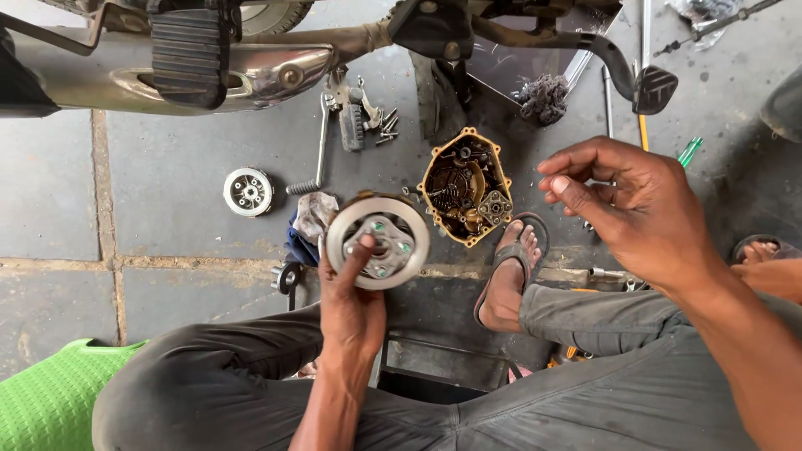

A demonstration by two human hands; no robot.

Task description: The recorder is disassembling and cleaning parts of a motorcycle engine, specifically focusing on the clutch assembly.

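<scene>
Nearest the camera are the person's dark-trousered knees [251, 384], w/ a green plastic stool [50, 401] at the lower left. Above the knees the left hand [351, 305] holds up a round metal clutch assembly [378, 242]: the fingers are clamped around its lower edge and the thumb presses on the hub face, so the disc sits tilted toward the camera, off the floor, roughly between the knees and the open engine cover [464, 188]. The right hand [635, 213] hovers well apart to the right, its grip nearly together, thumb and fingertips pinched; whether a small part sits in the pinch can't be told. The clutch looks like solid machined metal, so prob. heavy for its size and fully stiff, not fragile, but likely oily and therefore slippery; the rim and the raised hub w/ its bolt posts look like the surest places to take hold, rather than the flat face. On the tiled floor [167, 175] lie a smaller round toothed part [248, 191], a coil spring [302, 187], loose bolts [386, 125], a rag [311, 219] and a sandalled foot [511, 267]. A motorcycle's exhaust pipe [167, 79] and footrest [190, 54] run across the top.
</scene>
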